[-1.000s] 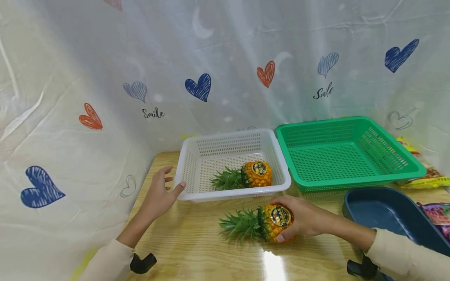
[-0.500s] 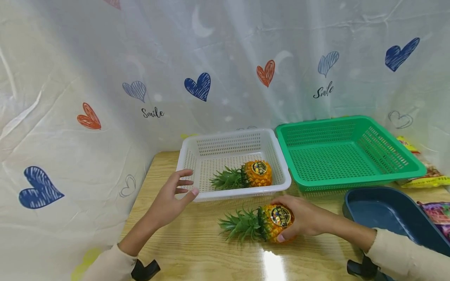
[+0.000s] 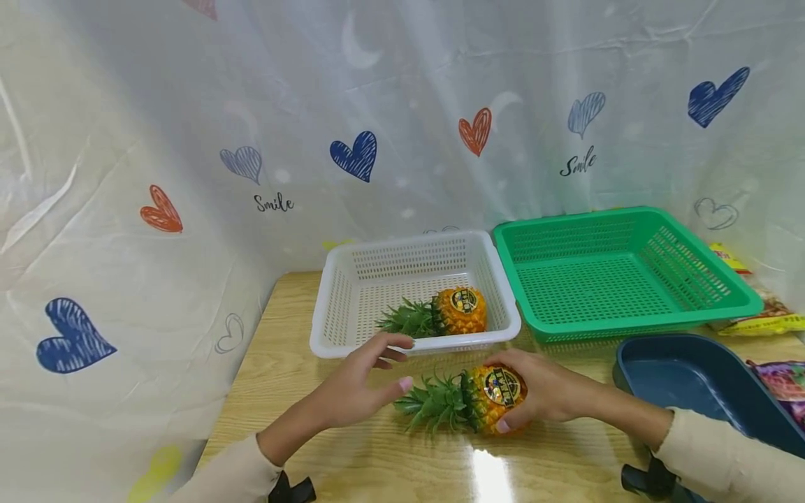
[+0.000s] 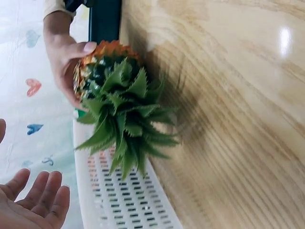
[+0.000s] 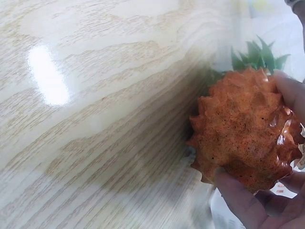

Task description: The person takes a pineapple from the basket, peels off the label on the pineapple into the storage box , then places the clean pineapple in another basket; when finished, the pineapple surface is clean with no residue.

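Note:
A small pineapple (image 3: 478, 402) with a round label lies on its side on the table, its green crown (image 4: 126, 114) pointing left. My right hand (image 3: 541, 388) grips its fruit end, thumb and fingers curled round the orange body (image 5: 245, 126). My left hand (image 3: 361, 384) hovers just left of the crown, fingers spread and holding nothing; in the left wrist view its open palm (image 4: 35, 205) shows below the leaves. Behind both hands stands a white basket (image 3: 339, 349), with a second pineapple (image 3: 462, 311) lying inside it.
A green basket (image 3: 641, 325) stands to the right of the white one. In front of it is a dark blue tray (image 3: 685, 377). Snack packets (image 3: 770, 318) lie along the right edge, and a printed curtain (image 3: 415, 188) hangs behind the wooden table (image 3: 377, 468).
My left hand has left the white basket's front left corner and come right and nearer, to the pineapple's crown. My right hand and its pineapple stay where they were.

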`<state>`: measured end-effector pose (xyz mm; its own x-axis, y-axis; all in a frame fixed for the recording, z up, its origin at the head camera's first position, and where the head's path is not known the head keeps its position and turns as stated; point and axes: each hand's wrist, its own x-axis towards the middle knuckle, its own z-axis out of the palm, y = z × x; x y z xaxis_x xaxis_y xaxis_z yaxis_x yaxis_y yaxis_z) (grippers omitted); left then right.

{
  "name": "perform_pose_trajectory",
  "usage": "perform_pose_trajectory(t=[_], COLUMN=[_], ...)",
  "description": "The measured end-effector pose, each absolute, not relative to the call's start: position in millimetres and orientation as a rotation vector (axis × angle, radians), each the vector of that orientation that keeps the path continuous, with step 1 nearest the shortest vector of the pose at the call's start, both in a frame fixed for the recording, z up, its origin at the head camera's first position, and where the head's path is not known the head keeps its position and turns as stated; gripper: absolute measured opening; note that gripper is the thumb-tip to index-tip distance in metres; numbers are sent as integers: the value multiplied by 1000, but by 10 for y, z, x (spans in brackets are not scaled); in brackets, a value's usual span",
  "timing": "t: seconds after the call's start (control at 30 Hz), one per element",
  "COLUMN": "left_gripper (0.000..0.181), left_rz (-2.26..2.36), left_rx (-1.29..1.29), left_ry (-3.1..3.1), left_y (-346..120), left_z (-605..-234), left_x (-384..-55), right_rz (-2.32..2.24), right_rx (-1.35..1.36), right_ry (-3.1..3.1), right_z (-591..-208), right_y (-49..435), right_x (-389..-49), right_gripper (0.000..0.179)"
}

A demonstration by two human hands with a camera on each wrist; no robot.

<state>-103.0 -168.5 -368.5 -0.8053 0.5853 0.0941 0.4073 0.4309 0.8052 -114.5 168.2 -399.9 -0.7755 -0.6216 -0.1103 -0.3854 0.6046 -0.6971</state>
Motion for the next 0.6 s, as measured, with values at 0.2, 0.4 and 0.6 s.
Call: perform_pose_trajectory(t=[0.2,0.4,0.6], left_gripper=[54,56,64], left_rz=[1218,1146,1042], left_rx=[881,945,951], left_ry=[2428,2430,2478], left_y=[-1498,-1373,-1306], left_z=[-3807,-3915,-3971], left_x=[-1010,-1027,-1049], right_rz=[-981,-991,-992], right_rx=[-815,-832,-846], right_ry=[2491,2504,2499], right_z=[-3996,-4011,-4031], right_y=[1681,1685,1692], right_x=[-1134,-1129,-1139], right_gripper=[92,90,89])
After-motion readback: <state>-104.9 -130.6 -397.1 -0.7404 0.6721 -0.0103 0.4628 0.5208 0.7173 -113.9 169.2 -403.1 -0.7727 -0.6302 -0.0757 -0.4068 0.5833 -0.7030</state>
